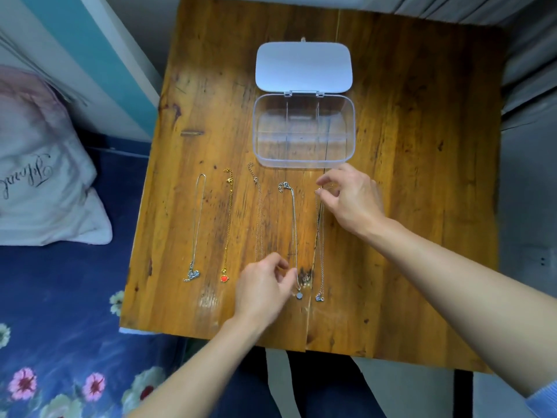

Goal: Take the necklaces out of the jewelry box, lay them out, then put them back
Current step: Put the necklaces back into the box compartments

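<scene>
The clear jewelry box (349,128) stands open at the table's far middle, its compartments empty and its lid (303,66) flat behind it. Several necklaces lie in a row in front of it: a silver one (199,218), a gold one with a red heart (228,224), a thin silver one (258,212), a silver one with a round pendant (294,224), and the rightmost silver one (320,254). My right hand (351,200) pinches the rightmost necklace's clasp end. My left hand (263,286) is loosely curled, forefinger touching the round-pendant chain, and hides the thin necklace's lower end.
The wooden table (407,176) has bare board to the right of the row and beside the box. A bed with a blue flowered sheet (60,312) and a pale pillow (39,176) lies to the left. My dark-clothed legs (322,387) show under the near edge.
</scene>
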### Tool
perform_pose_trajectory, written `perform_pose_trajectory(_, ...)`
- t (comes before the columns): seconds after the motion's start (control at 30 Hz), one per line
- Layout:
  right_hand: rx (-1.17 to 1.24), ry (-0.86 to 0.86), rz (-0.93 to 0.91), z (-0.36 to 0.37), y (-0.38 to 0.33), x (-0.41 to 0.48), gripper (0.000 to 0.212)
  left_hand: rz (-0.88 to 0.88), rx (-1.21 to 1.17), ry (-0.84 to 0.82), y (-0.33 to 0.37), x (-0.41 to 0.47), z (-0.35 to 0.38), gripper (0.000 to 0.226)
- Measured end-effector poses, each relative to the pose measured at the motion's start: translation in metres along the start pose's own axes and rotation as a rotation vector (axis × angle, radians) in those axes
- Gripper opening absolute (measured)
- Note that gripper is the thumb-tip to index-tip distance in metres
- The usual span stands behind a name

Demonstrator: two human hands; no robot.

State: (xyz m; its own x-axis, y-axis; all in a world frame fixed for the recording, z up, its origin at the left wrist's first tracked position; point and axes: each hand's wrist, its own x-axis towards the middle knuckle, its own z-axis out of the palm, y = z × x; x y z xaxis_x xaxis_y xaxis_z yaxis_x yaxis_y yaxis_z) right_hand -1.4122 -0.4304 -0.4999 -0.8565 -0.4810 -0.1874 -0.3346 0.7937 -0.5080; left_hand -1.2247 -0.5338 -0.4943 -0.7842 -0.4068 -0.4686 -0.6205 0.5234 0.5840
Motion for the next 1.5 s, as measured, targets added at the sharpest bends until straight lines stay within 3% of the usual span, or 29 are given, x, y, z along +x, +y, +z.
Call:
perform_pose_trajectory(0.27,0.076,-0.121,0.154,0.029,-0.058,-0.036,0.015,0.028,0.215,0.206,-0.057,0.059,-0.092,0.017)
perform_pose_trajectory(0.47,-0.165,-0.193,0.302,0.070,-0.109,-0.044,0.039,0.153,0.433,0.236,-0.093,0.093,-0.137,0.025)
perform_pose_trajectory(0.63,-0.184,-0.150,0.415,0.085,-0.127,-0.050,0.024,0.312,0.528,0.204,-0.114,0.105,-0.139,0.031)
perform_pose_trajectory(0.83,-0.204,-0.195,0.418,0.096,-0.135,-0.058,0.022,0.390,0.541,0.239,-0.128,0.104,-0.134,0.037)
perform_pose_trajectory(0.97,0.105,-0.093,0.480,0.082,-0.136,-0.057,0.012,0.401,0.528,0.216,-0.125,0.109,-0.138,0.032)
perform_pose_trajectory(1.07,0.397,0.066,0.518,0.054,-0.137,-0.047,0.013,0.391,0.487,0.215,-0.115,0.114,-0.142,0.027)
perform_pose_trajectory(1.2,0.720,0.141,0.528,0.009,-0.142,-0.026,0.014,0.364,0.367,0.195,-0.086,0.125,-0.144,0.026)
perform_pose_trajectory(1.5,0.800,0.155,0.338,-0.077,-0.140,0.021,0.007,0.202,-0.166,0.022,0.008,0.171,-0.131,0.026)
